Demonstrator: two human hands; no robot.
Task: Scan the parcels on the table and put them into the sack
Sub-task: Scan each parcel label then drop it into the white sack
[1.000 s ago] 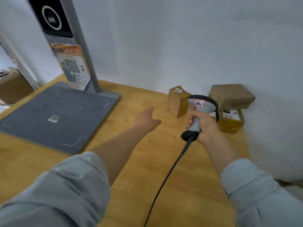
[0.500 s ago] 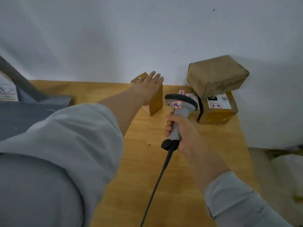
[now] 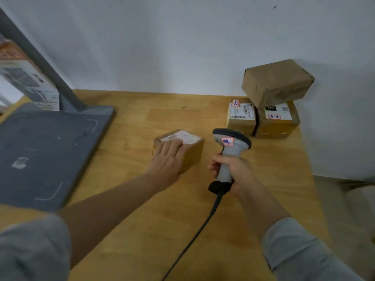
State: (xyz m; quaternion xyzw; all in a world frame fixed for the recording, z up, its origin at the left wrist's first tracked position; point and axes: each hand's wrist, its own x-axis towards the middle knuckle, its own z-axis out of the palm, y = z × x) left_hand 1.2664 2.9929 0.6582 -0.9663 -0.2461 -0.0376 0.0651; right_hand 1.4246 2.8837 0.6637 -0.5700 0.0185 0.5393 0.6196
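Small parcel (image 3: 190, 153) pulled from wall (image 3: 182, 47) to table (image 3: 142, 230) centre, label (image 3: 189, 137) up; L hand (image 3: 166, 159) flat on top, fingers straight; R hand (image 3: 233, 171) wrapped round scanner (image 3: 231, 142); step: scan; next: aim at label, clear of fingers.

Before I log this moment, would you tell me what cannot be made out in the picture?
- Sack: nowhere in the head view.
- Label on the small parcel: blurred, partly under the left hand.
- Print on the far parcels: too small.
- Scanner window: faces away from the camera, above the right hand.
- Poster: blurred, cut by the left edge.
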